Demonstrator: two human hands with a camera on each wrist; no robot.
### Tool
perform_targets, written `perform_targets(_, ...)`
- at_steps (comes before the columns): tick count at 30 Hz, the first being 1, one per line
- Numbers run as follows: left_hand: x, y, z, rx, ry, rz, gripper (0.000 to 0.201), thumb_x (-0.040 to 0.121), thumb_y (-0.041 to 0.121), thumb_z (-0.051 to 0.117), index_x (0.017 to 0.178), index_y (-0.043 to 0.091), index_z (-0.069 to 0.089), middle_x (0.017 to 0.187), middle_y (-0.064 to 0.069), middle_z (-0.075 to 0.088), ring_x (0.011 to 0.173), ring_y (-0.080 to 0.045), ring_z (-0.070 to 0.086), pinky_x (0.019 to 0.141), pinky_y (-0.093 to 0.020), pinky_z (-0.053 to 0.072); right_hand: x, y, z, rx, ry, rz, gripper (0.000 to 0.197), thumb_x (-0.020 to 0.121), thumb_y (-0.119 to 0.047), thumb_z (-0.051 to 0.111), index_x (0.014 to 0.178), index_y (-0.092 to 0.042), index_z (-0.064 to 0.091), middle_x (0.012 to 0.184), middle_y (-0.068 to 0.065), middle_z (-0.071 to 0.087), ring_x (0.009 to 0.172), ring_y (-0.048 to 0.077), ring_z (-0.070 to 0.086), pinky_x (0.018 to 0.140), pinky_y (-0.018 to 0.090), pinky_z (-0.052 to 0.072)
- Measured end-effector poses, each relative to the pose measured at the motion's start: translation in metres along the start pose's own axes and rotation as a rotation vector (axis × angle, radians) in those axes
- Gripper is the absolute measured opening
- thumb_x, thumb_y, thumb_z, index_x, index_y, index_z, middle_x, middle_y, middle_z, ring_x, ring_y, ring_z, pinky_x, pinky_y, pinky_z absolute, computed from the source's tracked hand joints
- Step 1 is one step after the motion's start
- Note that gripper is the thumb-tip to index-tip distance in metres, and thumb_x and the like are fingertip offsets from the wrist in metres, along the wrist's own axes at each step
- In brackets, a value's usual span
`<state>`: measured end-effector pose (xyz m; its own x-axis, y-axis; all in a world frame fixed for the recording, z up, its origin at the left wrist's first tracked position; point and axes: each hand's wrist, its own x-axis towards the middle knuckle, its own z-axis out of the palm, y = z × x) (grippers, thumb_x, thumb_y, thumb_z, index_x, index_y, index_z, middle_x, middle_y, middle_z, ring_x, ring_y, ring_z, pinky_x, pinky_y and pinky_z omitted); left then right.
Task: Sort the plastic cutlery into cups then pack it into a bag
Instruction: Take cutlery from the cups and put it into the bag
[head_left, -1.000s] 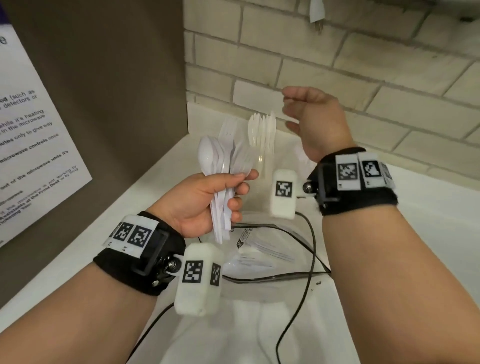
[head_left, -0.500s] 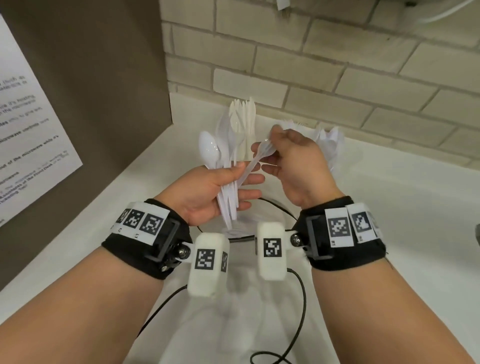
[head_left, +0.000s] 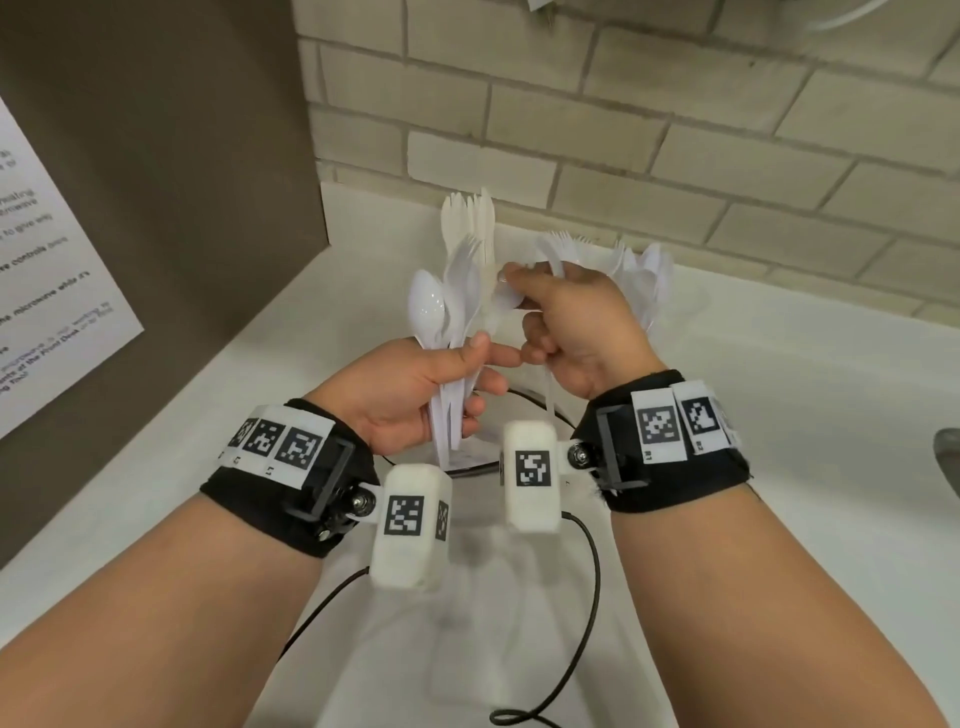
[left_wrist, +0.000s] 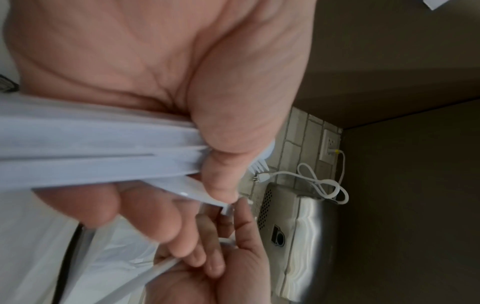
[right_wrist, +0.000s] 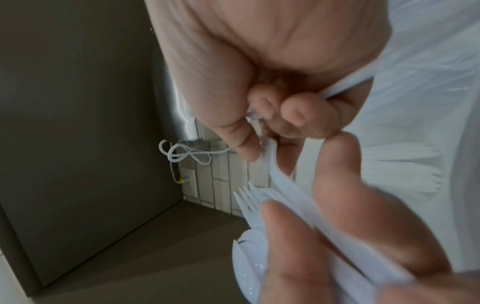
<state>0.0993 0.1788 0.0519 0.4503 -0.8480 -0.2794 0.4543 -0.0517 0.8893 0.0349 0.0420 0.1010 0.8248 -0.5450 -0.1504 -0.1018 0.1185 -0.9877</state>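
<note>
the left hand has its fingers and thumb wrapped round the handles of a bundle of white plastic cutlery, spoons and forks fanned upward, held above the white counter near the middle of the head view. the right hand, at 3 o'clock of the bundle and touching the left fingertips, has its fingers curled, thumb and forefinger pinching a single white piece at the bundle's edge while another white handle runs down through its palm; which kind each piece is cannot be told. behind the hands, at 12 o'clock, more forks stand upright, and at 1 o'clock the right hand hides much of a second cluster of white cutlery; the cups holding them are barely visible. a clear plastic bag lies on the counter at 6 o'clock, under the wrists, crossed by a black cable. a beige brick wall closes the back, a brown panel with a printed notice the 9 o'clock side.
</note>
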Motion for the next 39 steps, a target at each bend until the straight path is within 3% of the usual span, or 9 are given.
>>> perform_targets(5,0.000,-0.002,-0.007,-0.054,-0.067,-0.076,0.039,0.084,0.034,0.052,0.111,0.011,0.066,0.092,-0.004,0.073,0.057,-0.013,0.059,0.061,-0.028,0.052,0.006,-0.002,0.001,0.003,0.166,-0.123,0.020,0.099,-0.023,0.043,0.114,-0.012,0.049,0.074,0.003,0.073,0.059,0.017,0.061,0.052,0.028,0.046)
perform_targets(8,0.000,-0.005,-0.013,-0.125,-0.172,-0.101,0.039,0.084,0.028,0.058,0.114,0.005,0.065,0.083,-0.002,0.065,0.046,-0.009,0.046,0.050,-0.025,0.046,0.004,-0.009,0.001,0.072,0.179,-0.216,0.007,0.099,-0.016,0.043,0.107,-0.015,0.043,0.068,0.004,0.057,0.050,0.022,0.064,0.052,0.034,0.056)
perform_targets(15,0.001,-0.008,-0.019,-0.129,-0.424,-0.102,0.049,0.074,0.036,0.078,0.111,0.008,0.067,0.060,0.005,0.043,0.039,-0.002,0.037,0.044,-0.020,0.039,0.005,0.001,-0.004,-0.019,-0.134,-0.127,0.019,0.082,-0.014,0.073,0.095,-0.012,0.058,0.063,0.000,0.049,0.041,0.012,0.030,0.045,0.024,0.024)
perform_targets(20,0.002,-0.011,-0.017,-0.182,-0.322,-0.055,0.066,0.052,0.060,0.081,0.098,0.015,0.067,0.060,0.005,0.042,0.039,-0.004,0.036,0.042,-0.021,0.039,0.005,0.001,0.002,0.106,0.068,-0.168,0.010,0.088,-0.016,0.066,0.083,-0.016,0.057,0.068,0.003,0.057,0.046,0.013,0.039,0.046,0.024,0.028)
perform_targets(24,0.006,-0.012,-0.020,-0.244,-0.261,-0.017,0.067,0.055,0.062,0.077,0.102,0.016,0.064,0.065,0.003,0.045,0.045,-0.008,0.040,0.049,-0.024,0.043,0.005,-0.012,-0.001,0.208,0.269,-0.386,0.006,0.096,-0.015,0.052,0.091,-0.016,0.049,0.069,0.004,0.069,0.058,0.017,0.061,0.048,0.026,0.045)
perform_targets(27,0.008,-0.014,-0.021,-0.247,-0.214,0.022,0.065,0.057,0.059,0.078,0.103,0.017,0.062,0.067,0.002,0.045,0.048,-0.010,0.040,0.052,-0.026,0.044,0.001,-0.017,-0.001,0.172,0.216,-0.452,0.008,0.097,-0.012,0.051,0.100,-0.017,0.046,0.069,0.004,0.057,0.044,0.018,0.056,0.053,0.039,0.057)
perform_targets(32,0.011,-0.014,-0.018,-0.260,-0.216,0.039,0.060,0.060,0.054,0.078,0.102,0.018,0.057,0.070,0.002,0.044,0.051,-0.010,0.040,0.056,-0.028,0.044,-0.001,0.000,0.004,-0.373,0.014,-0.332,0.016,0.085,-0.028,0.070,0.091,-0.020,0.056,0.078,0.001,0.061,0.042,0.010,0.047,0.043,0.025,0.042)
perform_targets(36,0.012,-0.014,-0.019,-0.195,-0.218,0.031,0.058,0.062,0.051,0.080,0.102,0.017,0.056,0.071,0.000,0.043,0.054,-0.011,0.040,0.058,-0.028,0.044,-0.002,0.010,0.007,-0.383,-0.105,-0.167,0.038,0.079,-0.036,0.075,0.094,-0.004,0.063,0.067,0.002,0.063,0.042,0.006,0.051,0.041,0.025,0.037)
perform_targets(39,0.011,-0.014,-0.018,-0.180,-0.213,0.028,0.061,0.063,0.050,0.079,0.108,0.017,0.055,0.072,0.000,0.044,0.055,-0.011,0.041,0.061,-0.029,0.044,-0.003,0.012,0.009,-0.382,-0.143,-0.150,0.028,0.084,-0.031,0.071,0.091,-0.004,0.066,0.065,0.000,0.062,0.042,0.003,0.052,0.042,0.025,0.037)
